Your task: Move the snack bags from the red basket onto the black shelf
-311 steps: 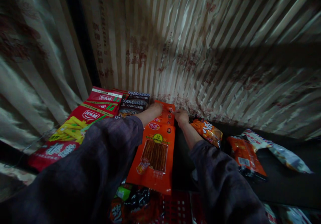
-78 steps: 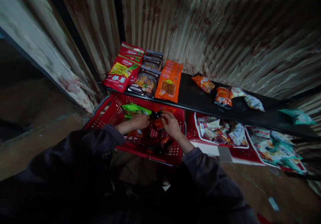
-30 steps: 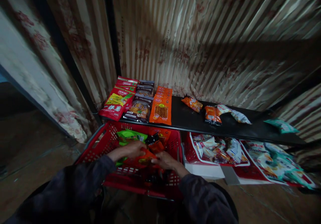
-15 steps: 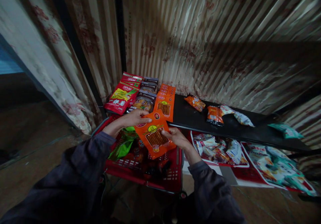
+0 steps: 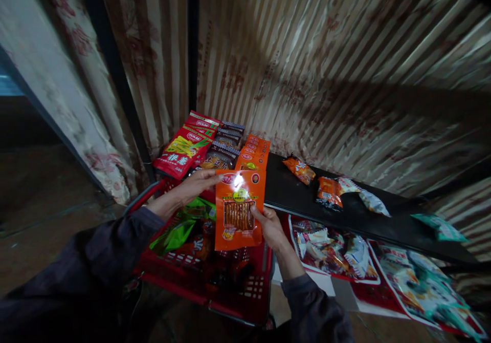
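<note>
Together, left hand (image 5: 193, 187), right hand (image 5: 272, 229) gripping orange packet (image 5: 238, 217), brown “土豆片” bag (image 5: 220, 158)

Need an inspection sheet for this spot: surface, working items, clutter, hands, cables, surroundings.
Surface: black shelf; red packets, dark packets and matching orange packets at its left end.
Working items: orange packet, front showing, above red basket.
Clutter: loose small bags toward shelf's right.
Hands: left hand grips packet's upper left; right hand its right edge, thumb in front.
Cables: nothing seen clearly.
Surroundings: striped curtain behind; dim light.
</note>
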The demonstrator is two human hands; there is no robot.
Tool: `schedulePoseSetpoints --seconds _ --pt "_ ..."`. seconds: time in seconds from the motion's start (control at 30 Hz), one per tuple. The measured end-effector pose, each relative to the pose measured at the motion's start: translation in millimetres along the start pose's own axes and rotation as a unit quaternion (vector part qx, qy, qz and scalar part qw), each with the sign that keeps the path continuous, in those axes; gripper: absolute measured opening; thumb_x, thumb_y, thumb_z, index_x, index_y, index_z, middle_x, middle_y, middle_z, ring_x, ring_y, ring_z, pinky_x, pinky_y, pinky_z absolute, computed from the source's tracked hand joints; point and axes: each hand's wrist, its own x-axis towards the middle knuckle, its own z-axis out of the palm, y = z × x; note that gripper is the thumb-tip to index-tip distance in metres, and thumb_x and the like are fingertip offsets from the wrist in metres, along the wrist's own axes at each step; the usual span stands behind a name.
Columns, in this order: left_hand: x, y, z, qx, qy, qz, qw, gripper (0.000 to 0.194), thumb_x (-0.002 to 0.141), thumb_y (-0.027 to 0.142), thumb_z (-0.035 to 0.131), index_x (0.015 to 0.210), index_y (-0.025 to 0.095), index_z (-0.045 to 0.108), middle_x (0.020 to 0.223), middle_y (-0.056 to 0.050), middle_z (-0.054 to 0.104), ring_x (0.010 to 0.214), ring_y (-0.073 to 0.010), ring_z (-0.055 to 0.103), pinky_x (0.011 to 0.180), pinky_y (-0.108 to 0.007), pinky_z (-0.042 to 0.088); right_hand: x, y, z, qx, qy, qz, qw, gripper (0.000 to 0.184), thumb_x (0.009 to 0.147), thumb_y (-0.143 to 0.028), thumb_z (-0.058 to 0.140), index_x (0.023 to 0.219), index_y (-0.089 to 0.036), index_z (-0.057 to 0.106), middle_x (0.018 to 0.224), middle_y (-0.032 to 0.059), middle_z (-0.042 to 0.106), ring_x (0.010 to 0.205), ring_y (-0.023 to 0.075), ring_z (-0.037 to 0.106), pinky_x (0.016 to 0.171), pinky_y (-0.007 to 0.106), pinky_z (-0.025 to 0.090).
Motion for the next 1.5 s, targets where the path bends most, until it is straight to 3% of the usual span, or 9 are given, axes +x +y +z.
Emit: schedulePoseSetpoints --seconds 0.23,0.43,0.67,0.87,1.07,1.27,1.43,1.5 --pt "11.1 -13.7 0.4 0.062 0.065 0.035 0.995 0.027 0.071 0.041 0.072 0.079 0.015 0.072 0.082 -0.003 0.073 0.080 -0.0171 0.063 0.075 -0.029 0.049 -12.3 9.2 -0.5 -0.023 -0.008 0.032 0.999 0.043 0.069 -0.058 0.076 0.088 -0.019 0.075 0.081 0.0018 0.074 0.074 0.0200 0.065 0.074 0.033 0.051" --pt "12.0 -25.9 7.1 0.110 0.055 0.036 0.992 0.024 0.075 0.039 0.067 0.079 0.016 0.072 0.074 -0.002 0.069 0.072 -0.0158 0.060 0.067 -0.027 0.048 -10.2 14.7 2.7 -0.036 0.026 -0.022 0.999 0.040 0.075 -0.057 0.071 0.095 -0.022 0.072 0.094 0.0013 0.074 0.083 0.0181 0.065 0.079 0.030 0.051" --pt "9.2 -34.7 15.7 0.120 0.042 0.013 0.992 0.023 0.071 0.039 0.069 0.070 0.016 0.069 0.065 0.000 0.066 0.067 -0.0152 0.058 0.063 -0.026 0.047 -6.1 6.5 1.2 -0.008 0.091 -0.053 0.994 0.038 0.074 -0.056 0.072 0.089 -0.021 0.071 0.089 0.0010 0.073 0.083 0.0171 0.064 0.077 0.029 0.052" --pt "5.4 -33.3 23.6 0.059 0.039 -0.015 0.997 0.026 0.068 0.042 0.073 0.072 0.016 0.070 0.071 -0.001 0.069 0.071 -0.0160 0.061 0.066 -0.026 0.047 -0.7 2.5 5.3 0.097 0.139 -0.039 0.985 0.033 0.067 -0.048 0.078 0.083 -0.020 0.070 0.085 0.0015 0.074 0.083 0.0181 0.067 0.080 0.032 0.054" --pt "1.7 -30.1 26.7 -0.035 -0.010 -0.039 0.999 0.036 0.066 0.047 0.076 0.085 0.017 0.074 0.090 -0.006 0.074 0.081 -0.0180 0.065 0.077 -0.032 0.050 5.3 2.6 2.0 0.153 0.179 -0.037 0.971 0.022 0.067 -0.037 0.079 0.077 -0.020 0.068 0.078 -0.0010 0.074 0.077 0.0147 0.067 0.077 0.028 0.054" --pt "-3.0 -38.3 18.2 -0.002 -0.001 -0.031 1.000 0.042 0.066 0.051 0.075 0.090 0.016 0.073 0.100 -0.008 0.073 0.088 -0.0192 0.063 0.079 -0.033 0.048 9.0 1.5 -5.4 0.173 0.196 -0.030 0.965 0.020 0.069 -0.034 0.078 0.081 -0.020 0.069 0.083 0.0000 0.075 0.079 0.0159 0.069 0.077 0.028 0.057" --pt "-9.7 -48.0 20.9 0.071 -0.074 -0.052 0.993 0.031 0.071 0.044 0.073 0.084 0.017 0.073 0.091 -0.006 0.074 0.089 -0.0206 0.062 0.079 -0.032 0.047 11.0 -0.7 -5.1 0.212 0.208 -0.018 0.955 0.019 0.067 -0.030 0.080 0.078 -0.019 0.069 0.078 0.0001 0.075 0.073 0.0155 0.069 0.074 0.028 0.058" --pt "-12.2 -51.7 24.7 0.086 -0.078 -0.051 0.992 0.029 0.075 0.044 0.069 0.085 0.017 0.073 0.090 -0.006 0.074 0.088 -0.0209 0.062 0.079 -0.032 0.047 11.7 -1.1 -5.7 0.205 0.203 -0.015 0.957 0.017 0.069 -0.029 0.079 0.077 -0.019 0.068 0.077 -0.0005 0.075 0.074 0.0155 0.069 0.077 0.029 0.058"
